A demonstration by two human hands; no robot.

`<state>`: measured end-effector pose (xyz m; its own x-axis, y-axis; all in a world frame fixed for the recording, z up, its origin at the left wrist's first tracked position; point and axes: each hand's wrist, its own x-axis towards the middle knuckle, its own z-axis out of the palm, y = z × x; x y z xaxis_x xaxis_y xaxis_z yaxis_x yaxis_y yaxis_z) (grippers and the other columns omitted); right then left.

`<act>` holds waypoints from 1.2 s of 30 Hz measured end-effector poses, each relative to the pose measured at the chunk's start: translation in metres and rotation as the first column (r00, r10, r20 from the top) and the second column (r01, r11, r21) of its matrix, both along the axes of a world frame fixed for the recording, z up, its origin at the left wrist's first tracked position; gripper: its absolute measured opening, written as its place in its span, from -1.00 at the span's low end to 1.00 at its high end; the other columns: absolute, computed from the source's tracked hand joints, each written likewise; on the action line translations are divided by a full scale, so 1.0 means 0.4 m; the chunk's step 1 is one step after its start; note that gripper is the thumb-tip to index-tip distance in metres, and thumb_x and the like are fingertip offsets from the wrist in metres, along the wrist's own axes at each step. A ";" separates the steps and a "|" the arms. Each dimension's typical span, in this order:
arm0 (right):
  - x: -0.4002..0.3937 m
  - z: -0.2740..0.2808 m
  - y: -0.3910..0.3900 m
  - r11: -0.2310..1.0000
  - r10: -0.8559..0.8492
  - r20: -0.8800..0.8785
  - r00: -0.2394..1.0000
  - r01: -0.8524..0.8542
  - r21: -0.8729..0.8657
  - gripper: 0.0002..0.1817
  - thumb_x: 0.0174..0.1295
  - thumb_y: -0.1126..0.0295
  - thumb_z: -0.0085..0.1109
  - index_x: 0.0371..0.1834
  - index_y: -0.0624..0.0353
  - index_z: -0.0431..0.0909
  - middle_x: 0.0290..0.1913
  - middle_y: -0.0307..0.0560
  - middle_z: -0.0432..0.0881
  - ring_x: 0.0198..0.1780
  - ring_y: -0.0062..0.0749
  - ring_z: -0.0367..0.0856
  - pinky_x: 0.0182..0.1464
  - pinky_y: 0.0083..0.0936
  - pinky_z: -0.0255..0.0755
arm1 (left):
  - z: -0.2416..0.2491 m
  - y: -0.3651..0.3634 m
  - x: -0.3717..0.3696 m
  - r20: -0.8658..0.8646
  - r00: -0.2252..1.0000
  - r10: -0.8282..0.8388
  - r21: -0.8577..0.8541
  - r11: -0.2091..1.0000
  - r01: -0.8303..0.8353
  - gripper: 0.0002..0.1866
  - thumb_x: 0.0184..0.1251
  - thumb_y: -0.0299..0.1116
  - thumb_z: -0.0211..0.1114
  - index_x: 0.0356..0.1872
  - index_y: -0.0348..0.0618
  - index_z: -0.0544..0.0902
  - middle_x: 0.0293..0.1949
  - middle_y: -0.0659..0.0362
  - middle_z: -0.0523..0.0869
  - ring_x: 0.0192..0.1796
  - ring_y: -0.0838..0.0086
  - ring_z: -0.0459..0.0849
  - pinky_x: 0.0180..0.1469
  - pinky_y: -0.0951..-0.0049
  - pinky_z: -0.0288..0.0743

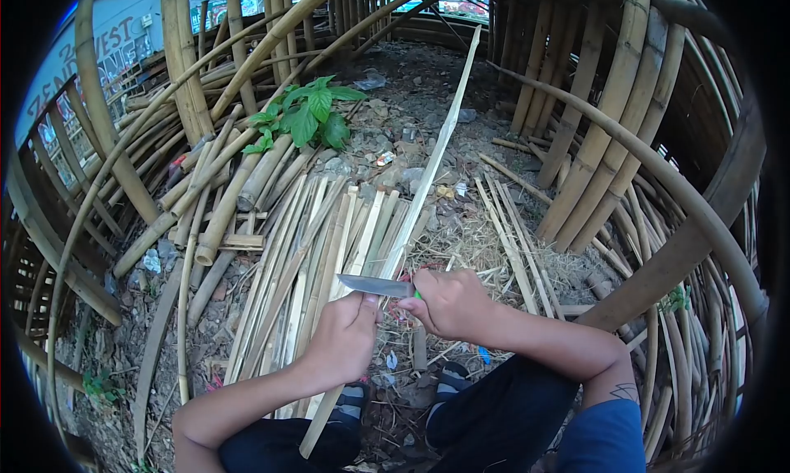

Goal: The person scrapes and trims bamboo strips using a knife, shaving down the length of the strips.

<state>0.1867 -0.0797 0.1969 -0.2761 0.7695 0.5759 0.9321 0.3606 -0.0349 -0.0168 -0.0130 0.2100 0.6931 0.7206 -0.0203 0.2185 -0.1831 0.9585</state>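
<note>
My left hand (341,337) is wrapped around a long bamboo strip (428,177), whose lower end pokes out below the wrist and whose far end rises away from me. In my right hand (451,303) is a knife (377,286) with a green handle mostly hidden by the fingers. Its blade points left and lies across the strip, close over my left thumb. Beneath and left of my hands, many split bamboo strips (292,259) lie side by side on the ground.
Bamboo poles (234,185) are stacked at the left beside a leafy green plant (306,115). Upright bamboo posts (605,136) and a curved pole (634,140) stand at the right. Pale shavings (469,251) cover the ground ahead, and my sandalled feet (448,382) are below.
</note>
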 end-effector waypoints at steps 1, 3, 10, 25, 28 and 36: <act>0.013 -0.001 0.009 1.000 0.003 0.010 1.000 -0.003 0.024 -0.53 0.48 0.03 0.09 -0.46 0.21 0.44 -0.70 -0.01 0.51 -0.73 -0.17 0.56 -0.69 -0.27 0.43 | 0.001 -0.002 0.000 -0.001 1.000 -0.004 0.012 1.000 0.004 -0.52 0.71 -0.13 -0.18 -0.37 -0.24 0.51 -0.65 0.27 0.42 -0.60 0.60 0.38 -0.49 0.47 0.30; 0.042 0.003 0.023 0.999 0.003 0.021 1.000 -0.004 0.050 -0.51 0.48 0.01 0.08 -0.46 0.21 0.44 -0.68 0.01 0.53 -0.72 -0.19 0.58 -0.69 -0.28 0.43 | -0.004 -0.006 -0.006 -0.008 1.000 -0.013 0.080 0.997 0.014 -0.51 0.71 -0.13 -0.18 -0.37 -0.25 0.51 -0.65 0.26 0.42 -0.60 0.60 0.38 -0.49 0.46 0.31; 0.188 0.012 0.064 0.953 -0.303 -0.230 0.925 0.297 -0.062 -0.48 0.55 0.02 -0.06 -0.41 0.28 0.45 -0.63 0.14 0.54 -0.56 0.15 0.61 -0.49 -0.05 0.49 | 0.018 -0.024 -0.023 -0.075 0.997 -0.031 0.157 0.987 0.043 -0.49 0.72 -0.13 -0.21 -0.38 -0.27 0.51 -0.66 0.25 0.42 -0.61 0.58 0.39 -0.49 0.44 0.33; 0.024 -0.009 0.005 0.997 0.073 -0.026 0.997 -0.073 0.010 -0.50 0.42 -0.03 0.15 -0.48 0.19 0.43 -0.70 -0.03 0.52 -0.73 -0.14 0.56 -0.70 -0.25 0.41 | -0.004 -0.002 0.003 -0.006 0.992 -0.123 -0.239 0.964 0.118 -0.57 0.71 -0.09 -0.19 -0.27 -0.20 0.47 -0.63 0.25 0.39 -0.65 0.59 0.31 -0.60 0.50 0.20; 0.028 -0.009 0.006 0.996 0.046 0.036 0.998 -0.049 0.072 -0.48 0.38 -0.06 0.20 -0.51 0.17 0.40 -0.71 -0.08 0.50 -0.75 -0.22 0.53 -0.73 -0.31 0.37 | -0.003 -0.005 0.001 0.004 0.992 -0.129 -0.149 0.981 0.128 -0.56 0.71 -0.10 -0.19 -0.29 -0.20 0.47 -0.63 0.26 0.39 -0.65 0.59 0.31 -0.59 0.51 0.21; 0.046 -0.005 0.012 0.989 0.000 0.090 0.996 -0.014 0.150 -0.47 0.38 -0.08 0.18 -0.51 0.15 0.39 -0.71 -0.11 0.49 -0.75 -0.26 0.52 -0.73 -0.33 0.36 | 0.008 -0.012 -0.008 -0.034 0.994 -0.103 -0.044 0.994 0.101 -0.54 0.71 -0.12 -0.20 -0.33 -0.21 0.48 -0.64 0.25 0.41 -0.64 0.60 0.33 -0.57 0.51 0.25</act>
<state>0.2049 -0.0748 0.1951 -0.3365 0.6738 0.6579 0.9265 0.3619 0.1032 -0.0201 -0.0179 0.2133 0.7610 0.6443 -0.0755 0.2357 -0.1662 0.9575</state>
